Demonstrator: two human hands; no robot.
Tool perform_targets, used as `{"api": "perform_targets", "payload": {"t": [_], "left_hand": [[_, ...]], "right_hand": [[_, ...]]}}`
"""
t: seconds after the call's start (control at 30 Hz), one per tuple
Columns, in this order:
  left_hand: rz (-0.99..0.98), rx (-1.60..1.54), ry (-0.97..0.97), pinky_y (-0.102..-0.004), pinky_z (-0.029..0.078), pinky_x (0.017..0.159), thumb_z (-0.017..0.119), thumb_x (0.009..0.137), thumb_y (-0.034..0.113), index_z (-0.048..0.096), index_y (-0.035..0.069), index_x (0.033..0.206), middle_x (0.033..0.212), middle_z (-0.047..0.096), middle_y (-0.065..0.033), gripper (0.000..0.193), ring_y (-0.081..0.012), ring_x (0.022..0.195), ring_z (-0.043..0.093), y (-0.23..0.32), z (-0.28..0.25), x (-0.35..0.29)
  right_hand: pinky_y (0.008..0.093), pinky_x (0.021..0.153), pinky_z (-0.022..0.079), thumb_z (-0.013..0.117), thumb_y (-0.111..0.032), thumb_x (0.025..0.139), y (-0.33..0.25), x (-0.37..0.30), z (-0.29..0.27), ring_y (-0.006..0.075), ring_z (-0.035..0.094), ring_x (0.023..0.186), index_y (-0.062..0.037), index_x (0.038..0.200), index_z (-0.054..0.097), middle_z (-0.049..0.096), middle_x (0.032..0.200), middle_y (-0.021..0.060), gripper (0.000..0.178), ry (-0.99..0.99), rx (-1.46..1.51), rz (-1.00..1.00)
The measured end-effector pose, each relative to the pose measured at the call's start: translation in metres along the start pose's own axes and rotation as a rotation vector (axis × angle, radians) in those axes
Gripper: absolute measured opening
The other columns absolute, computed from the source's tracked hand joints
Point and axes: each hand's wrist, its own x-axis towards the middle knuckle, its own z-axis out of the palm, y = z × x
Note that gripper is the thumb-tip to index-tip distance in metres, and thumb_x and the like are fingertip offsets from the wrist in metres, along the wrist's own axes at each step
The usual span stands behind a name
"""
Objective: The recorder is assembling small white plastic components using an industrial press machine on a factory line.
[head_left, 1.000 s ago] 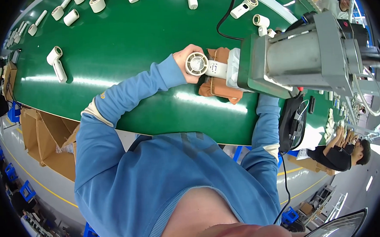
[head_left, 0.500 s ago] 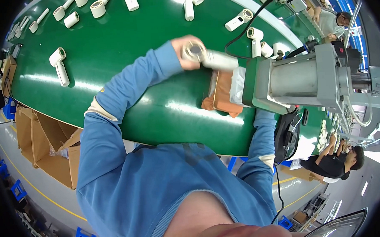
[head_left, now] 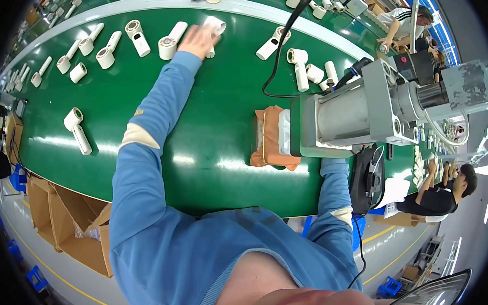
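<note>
At the far side of the green table point(head_left: 199, 133), my left hand point(head_left: 198, 43) reaches over a white handheld fan point(head_left: 216, 25). Its fingers are stretched across the fan's handle, slightly blurred, and hide part of it. Just left of this hand lies another white handheld fan point(head_left: 167, 47), its round ringed head towards me. My right forearm point(head_left: 335, 172) runs under the grey press machine point(head_left: 344, 117), which hides the right hand. Beside the press sits a block wrapped in orange-brown cloth point(head_left: 271, 137), with a band around it.
Several white fans, such as one with a small display point(head_left: 139, 41), lie along the far edge. A single fan point(head_left: 78, 132) lies at the left. A black cable point(head_left: 277, 62) hangs before the press. Cardboard boxes point(head_left: 65, 217) stand on the floor at left. Co-workers sit at right.
My left hand has moved far and left, leaving the fan it held lying with the others, and now reaches over another one. The view has shifted. My right arm stays by the press.
</note>
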Motion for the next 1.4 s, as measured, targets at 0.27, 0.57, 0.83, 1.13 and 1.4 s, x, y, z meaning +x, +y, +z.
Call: {"api": "perform_targets", "payload": {"t": [0.27, 0.57, 0.83, 1.13, 1.4], "left_hand": [[0.024, -0.529, -0.367, -0.0381, 0.048, 0.086, 0.065, 0.078, 0.015, 0.060, 0.011, 0.103, 0.100, 0.063, -0.0135, 0.026, -0.0289, 0.091, 0.061, -0.020, -0.004, 0.015], [-1.099, -1.496, -1.074, -0.0279, 0.051, 0.067, 0.063, 0.075, 0.015, 0.067, 0.003, 0.079, 0.065, 0.064, -0.0104, 0.013, -0.0191, 0.071, 0.064, 0.045, -0.201, 0.029], [-0.382, -1.107, -0.825, -0.0360, 0.052, 0.081, 0.072, 0.071, 0.038, 0.067, 0.000, 0.098, 0.090, 0.069, -0.0125, 0.047, -0.0293, 0.085, 0.065, 0.090, -0.147, 0.010], [-0.585, -0.899, -0.754, -0.0384, 0.050, 0.087, 0.079, 0.065, 0.050, 0.049, 0.003, 0.127, 0.118, 0.059, -0.0183, 0.083, -0.0314, 0.096, 0.062, 0.092, -0.237, -0.041], [-0.881, -1.085, -0.382, -0.0312, 0.051, 0.083, 0.078, 0.060, 0.015, 0.055, 0.005, 0.116, 0.102, 0.065, -0.0113, 0.061, -0.0232, 0.090, 0.064, 0.099, -0.222, -0.090]], "right_hand": [[0.0514, 0.113, 0.023, 0.036, -0.058, 0.093, -0.010, 0.054, 0.220, 0.0300, 0.034, 0.135, -0.0168, 0.149, 0.023, 0.033, 0.150, 0.0081, 0.070, 0.213, -2.570, -0.090], [0.0627, 0.103, 0.031, 0.036, -0.064, 0.091, 0.014, 0.056, 0.039, 0.0329, 0.038, 0.131, -0.0206, 0.147, 0.026, 0.038, 0.146, 0.0067, 0.071, 0.728, -2.586, -0.761], [0.0700, 0.103, 0.027, 0.031, -0.066, 0.091, 0.013, 0.076, 0.024, 0.0354, 0.029, 0.137, -0.0181, 0.148, 0.023, 0.032, 0.150, 0.0072, 0.075, 0.702, -2.156, -0.874], [0.0693, 0.104, 0.026, 0.032, -0.064, 0.092, -0.021, 0.037, -0.101, 0.0358, 0.029, 0.137, -0.0217, 0.148, 0.023, 0.030, 0.151, 0.0068, 0.071, 0.680, -2.548, -0.131], [0.0689, 0.105, 0.025, 0.034, -0.062, 0.091, -0.044, 0.001, -0.204, 0.0362, 0.029, 0.137, -0.0251, 0.148, 0.024, 0.028, 0.152, 0.0065, 0.069, 0.585, -2.674, 0.465]]}}
